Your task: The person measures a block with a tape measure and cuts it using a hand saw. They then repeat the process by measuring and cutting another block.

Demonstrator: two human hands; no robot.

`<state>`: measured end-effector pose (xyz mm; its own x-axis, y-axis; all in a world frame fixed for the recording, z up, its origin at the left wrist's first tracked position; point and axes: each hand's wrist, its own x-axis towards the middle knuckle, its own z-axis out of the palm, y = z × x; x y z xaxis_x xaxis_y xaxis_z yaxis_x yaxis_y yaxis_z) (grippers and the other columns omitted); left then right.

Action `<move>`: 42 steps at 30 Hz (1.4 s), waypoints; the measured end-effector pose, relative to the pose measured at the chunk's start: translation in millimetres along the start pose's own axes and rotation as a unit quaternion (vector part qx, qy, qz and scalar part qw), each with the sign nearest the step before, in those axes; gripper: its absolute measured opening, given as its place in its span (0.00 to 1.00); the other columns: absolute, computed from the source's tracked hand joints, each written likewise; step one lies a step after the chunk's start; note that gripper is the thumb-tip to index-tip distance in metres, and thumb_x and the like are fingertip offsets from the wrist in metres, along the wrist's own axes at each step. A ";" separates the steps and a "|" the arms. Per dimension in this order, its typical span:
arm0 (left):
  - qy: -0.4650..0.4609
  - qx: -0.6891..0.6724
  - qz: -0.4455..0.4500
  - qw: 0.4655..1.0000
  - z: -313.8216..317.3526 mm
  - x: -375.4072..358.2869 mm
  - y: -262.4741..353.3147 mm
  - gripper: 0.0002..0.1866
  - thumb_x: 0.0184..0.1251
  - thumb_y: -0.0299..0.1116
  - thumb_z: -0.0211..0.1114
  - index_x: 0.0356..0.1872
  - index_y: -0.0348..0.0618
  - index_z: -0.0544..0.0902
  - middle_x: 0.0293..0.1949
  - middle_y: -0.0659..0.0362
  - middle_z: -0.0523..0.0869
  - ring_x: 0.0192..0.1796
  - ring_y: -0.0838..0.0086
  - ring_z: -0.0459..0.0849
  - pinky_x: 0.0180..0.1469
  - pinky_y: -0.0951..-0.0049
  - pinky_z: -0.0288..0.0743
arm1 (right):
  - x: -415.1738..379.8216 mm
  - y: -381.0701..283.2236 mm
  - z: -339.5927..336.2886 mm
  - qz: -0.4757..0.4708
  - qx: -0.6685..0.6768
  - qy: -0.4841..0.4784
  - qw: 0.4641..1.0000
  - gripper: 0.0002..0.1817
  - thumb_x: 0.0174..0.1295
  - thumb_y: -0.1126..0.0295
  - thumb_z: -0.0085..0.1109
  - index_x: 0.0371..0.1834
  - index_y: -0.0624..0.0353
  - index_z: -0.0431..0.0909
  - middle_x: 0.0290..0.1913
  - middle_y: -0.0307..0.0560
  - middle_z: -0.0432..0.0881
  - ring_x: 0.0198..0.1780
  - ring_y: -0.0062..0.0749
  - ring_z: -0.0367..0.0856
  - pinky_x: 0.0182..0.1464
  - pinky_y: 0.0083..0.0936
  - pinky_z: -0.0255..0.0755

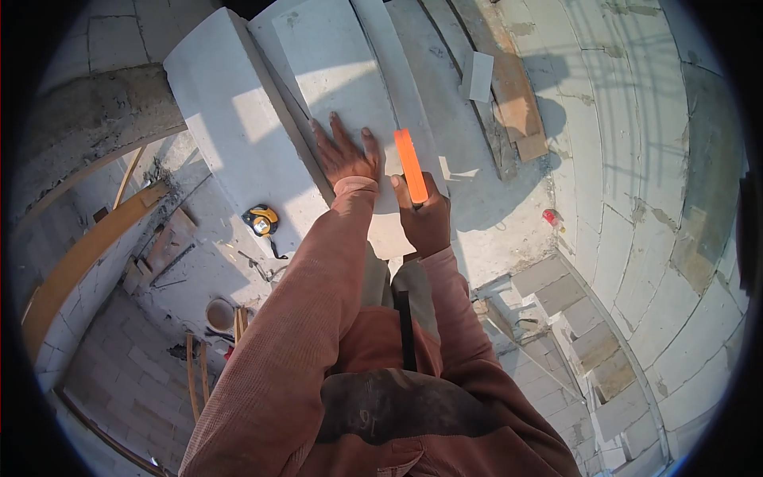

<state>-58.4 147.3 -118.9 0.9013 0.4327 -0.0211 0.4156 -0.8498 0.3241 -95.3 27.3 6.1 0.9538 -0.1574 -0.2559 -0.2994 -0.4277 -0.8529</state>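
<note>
Salmon-coloured shirt (373, 338) with a dark band is filling the bottom of the view, with both sleeves reaching forward. So the left hand (350, 159) is pressing flat on a pale block (334, 75), palm down, fingers open and spread. Right hand (427, 226) is gripping the near end of an orange tool (411, 167), fingers curling closed around it and the thumb sticking up alongside. That tool is pointing away from the person, just to the right of the left hand, over the pale blocks. A thin dark line is running on from its far end, but I can't tell if that's a blade or just a gap. Off to the left, another slab (226, 99) is lying next to the block, and a yellow and black tape measure (261, 220) is sitting near its lower end, strap trailing. Further down that side, a bucket (219, 315) is standing beside some wood strips (239, 324). Over on the right, a small white piece (478, 77) is resting by a brown plank (515, 79), and something small and red (550, 216) is lying near the block wall (628, 135). Sunlight and shadow are cutting across the blocks.
</note>
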 end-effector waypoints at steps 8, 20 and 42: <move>-0.015 0.011 -0.010 1.000 -4.7 -2.0 6.3 0.39 0.75 0.55 0.54 0.82 0.49 0.60 0.82 0.39 0.50 0.77 0.41 0.64 0.75 0.48 0.67 | 6.1 5.5 -8.7 -0.006 -0.018 -0.030 0.999 0.12 0.72 0.64 0.67 0.43 0.63 0.80 0.29 0.51 0.85 0.29 0.44 0.86 0.35 0.33 0.78; -0.035 0.035 -0.012 0.999 -4.1 -0.7 7.0 0.39 0.77 0.57 0.51 0.82 0.49 0.59 0.83 0.40 0.49 0.79 0.41 0.59 0.79 0.48 0.59 | -100.2 51.7 -34.5 0.042 -0.054 -0.037 0.997 0.11 0.70 0.67 0.68 0.46 0.62 0.80 0.33 0.51 0.88 0.35 0.45 0.91 0.38 0.34 0.82; -0.003 0.002 0.000 1.000 -1.5 2.2 4.2 0.38 0.74 0.54 0.55 0.81 0.51 0.61 0.82 0.39 0.51 0.75 0.40 0.66 0.73 0.47 0.68 | 28.9 15.7 18.6 -0.060 0.012 -0.002 0.998 0.14 0.72 0.62 0.67 0.41 0.63 0.79 0.29 0.52 0.84 0.27 0.42 0.82 0.35 0.30 0.77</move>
<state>-54.8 145.2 -116.3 0.9023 0.4302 -0.0260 0.4152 -0.8514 0.3206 -72.0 32.6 -23.2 0.9829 -0.1027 -0.1529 -0.1823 -0.4220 -0.8881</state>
